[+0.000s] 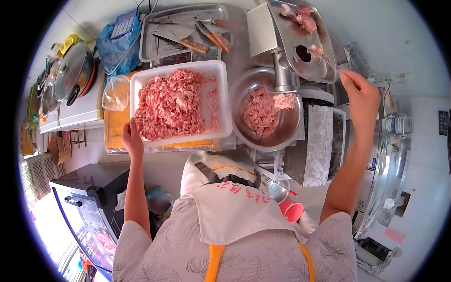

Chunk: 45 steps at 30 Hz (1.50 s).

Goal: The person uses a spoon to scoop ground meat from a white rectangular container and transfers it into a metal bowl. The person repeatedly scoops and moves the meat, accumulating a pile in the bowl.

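My left hand [133, 139] is at the near left corner of a white plastic tray [215, 75], its fingers closed on the rim. A large heap of minced meat [171, 105] fills most of that tray. Farther right, my right hand [361, 96] pinches the end of a thin metal utensil [332, 67], whose tip lies among meat bits [317, 50] beside the dark feed hole of the meat grinder's steel tray [293, 33]. Mince [284, 101] hangs from the grinder's outlet [283, 77] over a steel bowl [293, 124] with more mince [260, 113] in it.
Larger meat pieces [303, 19] lie at the far end of the grinder tray. Behind the white tray, a metal tray [152, 51] holds a cleaver [174, 35] and other knives. A lidded pan [73, 70] stands at the left, near a blue plastic bag [112, 47].
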Each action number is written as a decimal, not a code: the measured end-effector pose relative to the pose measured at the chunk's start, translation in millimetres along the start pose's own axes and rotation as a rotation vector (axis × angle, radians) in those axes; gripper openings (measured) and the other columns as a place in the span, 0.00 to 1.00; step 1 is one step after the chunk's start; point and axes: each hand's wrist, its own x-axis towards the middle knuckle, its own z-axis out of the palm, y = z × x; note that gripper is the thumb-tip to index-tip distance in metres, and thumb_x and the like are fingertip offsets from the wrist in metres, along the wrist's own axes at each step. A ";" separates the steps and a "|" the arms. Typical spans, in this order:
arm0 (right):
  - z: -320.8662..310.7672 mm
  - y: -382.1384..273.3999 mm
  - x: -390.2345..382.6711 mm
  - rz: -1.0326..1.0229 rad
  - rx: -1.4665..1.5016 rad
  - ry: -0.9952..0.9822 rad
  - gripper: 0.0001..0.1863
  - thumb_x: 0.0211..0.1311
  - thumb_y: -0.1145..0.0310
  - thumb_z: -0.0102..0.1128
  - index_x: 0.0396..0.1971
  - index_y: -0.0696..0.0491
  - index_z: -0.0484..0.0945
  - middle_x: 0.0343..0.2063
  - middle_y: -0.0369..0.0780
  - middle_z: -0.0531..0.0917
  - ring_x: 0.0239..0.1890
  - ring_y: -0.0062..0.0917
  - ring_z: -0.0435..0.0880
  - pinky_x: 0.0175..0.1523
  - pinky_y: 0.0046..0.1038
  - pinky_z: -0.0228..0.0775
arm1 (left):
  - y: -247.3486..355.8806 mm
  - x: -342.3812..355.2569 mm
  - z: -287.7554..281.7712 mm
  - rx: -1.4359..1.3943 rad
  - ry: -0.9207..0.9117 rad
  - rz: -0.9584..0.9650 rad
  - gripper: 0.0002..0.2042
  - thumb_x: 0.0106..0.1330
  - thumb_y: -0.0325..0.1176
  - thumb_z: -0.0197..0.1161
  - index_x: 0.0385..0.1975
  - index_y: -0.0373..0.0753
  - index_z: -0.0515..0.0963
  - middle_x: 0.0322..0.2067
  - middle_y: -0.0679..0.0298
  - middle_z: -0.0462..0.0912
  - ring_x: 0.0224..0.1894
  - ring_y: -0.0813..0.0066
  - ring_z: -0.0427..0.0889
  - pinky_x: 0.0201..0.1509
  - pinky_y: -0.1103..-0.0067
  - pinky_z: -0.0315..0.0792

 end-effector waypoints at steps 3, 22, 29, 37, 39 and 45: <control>10.9 10.5 2.6 0.023 0.045 0.010 0.14 0.68 0.64 0.68 0.47 0.56 0.89 0.23 0.32 0.81 0.27 0.14 0.73 0.35 0.23 0.66 | 15.4 -6.3 4.6 -0.023 0.016 0.024 0.21 0.79 0.47 0.60 0.32 0.32 0.79 0.22 0.66 0.74 0.28 0.79 0.68 0.34 0.75 0.67; 29.1 35.0 31.3 0.497 0.761 -0.247 0.14 0.71 0.69 0.65 0.50 0.62 0.84 0.22 0.30 0.72 0.17 0.09 0.60 0.21 0.18 0.48 | 16.5 -5.7 4.8 -0.005 0.026 0.034 0.22 0.79 0.48 0.59 0.31 0.32 0.80 0.21 0.66 0.73 0.28 0.80 0.67 0.33 0.75 0.66; 32.9 31.2 31.8 0.539 0.736 -0.234 0.16 0.73 0.70 0.62 0.55 0.62 0.81 0.22 0.29 0.71 0.17 0.09 0.59 0.19 0.18 0.47 | 13.4 -6.1 4.3 -0.047 0.024 0.031 0.22 0.79 0.48 0.60 0.32 0.32 0.80 0.21 0.67 0.75 0.28 0.81 0.68 0.33 0.75 0.67; 50.9 20.9 16.6 0.515 0.607 -0.233 0.12 0.72 0.70 0.61 0.51 0.56 0.85 0.20 0.26 0.68 0.16 0.09 0.59 0.19 0.18 0.47 | 9.4 -0.3 3.6 -0.044 -0.018 -0.001 0.22 0.79 0.47 0.61 0.33 0.31 0.81 0.24 0.68 0.79 0.30 0.82 0.71 0.36 0.78 0.71; 31.0 17.8 27.5 0.458 0.459 -0.312 0.12 0.71 0.70 0.61 0.49 0.57 0.85 0.19 0.25 0.67 0.16 0.09 0.57 0.19 0.19 0.47 | 3.4 0.5 2.7 -0.039 -0.006 0.013 0.22 0.79 0.47 0.61 0.33 0.31 0.81 0.24 0.68 0.79 0.30 0.83 0.71 0.35 0.78 0.71; -37.5 17.9 50.6 0.461 0.304 -0.501 0.14 0.70 0.67 0.65 0.50 0.57 0.85 0.18 0.22 0.64 0.17 0.05 0.55 0.19 0.16 0.45 | 6.7 -3.8 4.3 -0.104 0.017 -0.008 0.21 0.79 0.47 0.61 0.33 0.32 0.81 0.24 0.69 0.78 0.29 0.83 0.71 0.35 0.79 0.70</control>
